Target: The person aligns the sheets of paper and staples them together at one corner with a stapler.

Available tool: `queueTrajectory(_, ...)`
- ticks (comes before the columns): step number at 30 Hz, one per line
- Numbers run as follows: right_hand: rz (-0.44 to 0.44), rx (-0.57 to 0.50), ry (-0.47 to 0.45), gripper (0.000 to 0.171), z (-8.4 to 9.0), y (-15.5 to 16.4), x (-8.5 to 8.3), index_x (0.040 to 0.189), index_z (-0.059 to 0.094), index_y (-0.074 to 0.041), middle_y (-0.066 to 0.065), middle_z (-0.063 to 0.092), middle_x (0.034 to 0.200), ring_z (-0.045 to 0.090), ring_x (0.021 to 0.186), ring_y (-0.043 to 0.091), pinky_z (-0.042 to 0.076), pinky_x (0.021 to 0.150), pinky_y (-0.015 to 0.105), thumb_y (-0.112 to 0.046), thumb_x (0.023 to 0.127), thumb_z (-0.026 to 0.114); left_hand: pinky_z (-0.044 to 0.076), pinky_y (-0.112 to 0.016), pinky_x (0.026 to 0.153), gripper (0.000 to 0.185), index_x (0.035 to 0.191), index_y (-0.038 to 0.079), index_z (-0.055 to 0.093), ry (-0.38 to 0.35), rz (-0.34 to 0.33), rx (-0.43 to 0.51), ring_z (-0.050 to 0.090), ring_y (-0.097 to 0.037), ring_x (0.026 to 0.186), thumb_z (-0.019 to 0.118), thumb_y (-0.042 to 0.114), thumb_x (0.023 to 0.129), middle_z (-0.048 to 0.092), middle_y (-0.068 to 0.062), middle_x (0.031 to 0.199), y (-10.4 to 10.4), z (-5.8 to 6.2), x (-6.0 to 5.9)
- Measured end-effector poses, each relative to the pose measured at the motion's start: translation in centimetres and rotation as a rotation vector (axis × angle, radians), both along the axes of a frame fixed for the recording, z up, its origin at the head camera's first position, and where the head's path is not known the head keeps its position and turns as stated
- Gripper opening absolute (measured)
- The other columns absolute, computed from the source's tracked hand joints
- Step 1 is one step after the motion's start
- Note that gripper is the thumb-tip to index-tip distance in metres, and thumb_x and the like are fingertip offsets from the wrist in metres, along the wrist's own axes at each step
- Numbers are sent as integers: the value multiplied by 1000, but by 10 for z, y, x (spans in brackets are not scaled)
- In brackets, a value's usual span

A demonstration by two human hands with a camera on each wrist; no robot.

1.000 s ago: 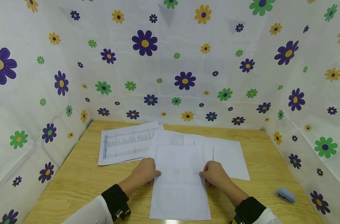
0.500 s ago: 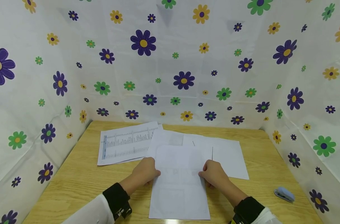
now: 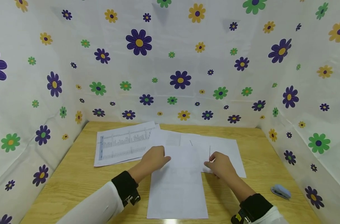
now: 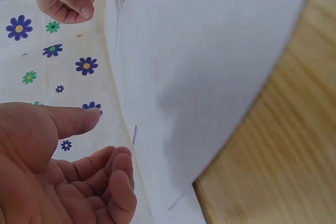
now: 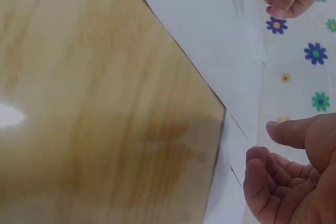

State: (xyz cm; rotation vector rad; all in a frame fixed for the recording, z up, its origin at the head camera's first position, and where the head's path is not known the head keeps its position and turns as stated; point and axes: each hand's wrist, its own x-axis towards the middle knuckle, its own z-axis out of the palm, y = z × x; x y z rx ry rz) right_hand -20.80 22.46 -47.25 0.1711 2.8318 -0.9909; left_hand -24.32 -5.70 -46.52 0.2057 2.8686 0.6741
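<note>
A white sheet of paper [image 3: 177,189] lies upright on the page side toward me, faint marks showing through it. My left hand [image 3: 154,159] hovers over its upper left part, thumb apart from loosely curled fingers; the left wrist view shows nothing between thumb and fingers [image 4: 122,182]. Just off the sheet's right edge, above other white papers [image 3: 227,155], is my right hand [image 3: 221,165]. Its thumb and curled fingers [image 5: 257,177] also stand apart with nothing between them in the right wrist view.
Printed sheets with table-like rows [image 3: 128,144] lie at the back left of the wooden table [image 3: 74,186]. A pale blue stapler [image 3: 281,191] rests at the right. Flower-patterned cloth [image 3: 170,62] encloses the back and sides.
Both hands have let go of the white sheet's side edges. The left hand has moved up and inward over the sheet; the right has risen slightly. The sheet has stayed nearly in place.
</note>
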Motion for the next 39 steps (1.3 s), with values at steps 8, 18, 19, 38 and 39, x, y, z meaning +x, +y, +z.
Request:
queueTrajectory(8, -67, 141, 39, 42, 4, 50, -17, 114, 64, 3, 18, 70, 103, 64, 86, 27, 53, 71, 41, -33, 93, 73, 54, -37, 76, 38, 115, 3, 65, 50, -63, 21, 59, -20, 85, 72, 34, 95, 66, -8, 101, 38, 4, -33)
queueTrajectory(18, -178, 198, -58, 62, 3, 101, -30, 128, 54, 14, 30, 64, 117, 61, 95, 37, 54, 80, 49, -37, 95, 68, 57, -38, 83, 53, 137, -6, 53, 48, -45, 75, 66, -25, 94, 67, 26, 97, 68, -18, 120, 75, -5, -81)
queueTrajectory(19, -186, 192, -67, 62, 4, 103, -30, 128, 53, 14, 31, 63, 117, 60, 96, 37, 54, 81, 49, -36, 95, 68, 57, -37, 80, 58, 141, -8, 48, 43, -40, 85, 66, -25, 92, 66, 25, 97, 68, -19, 120, 79, -7, -83)
queueTrajectory(38, -250, 188, -155, 65, -1, 96, -41, 122, 54, 20, 31, 63, 113, 56, 95, 35, 54, 89, 49, -29, 88, 79, 58, -45, 70, 21, 109, 0, 64, -2, 179, 44, 65, -26, 80, 63, 13, 92, 69, -11, 96, 107, -27, -107)
queueTrajectory(39, -251, 192, -154, 64, -1, 96, -40, 121, 55, 20, 30, 63, 112, 56, 94, 34, 54, 88, 48, -28, 88, 80, 58, -45, 71, 23, 111, 0, 64, -4, 182, 39, 65, -25, 80, 63, 14, 92, 69, -11, 97, 109, -27, -108)
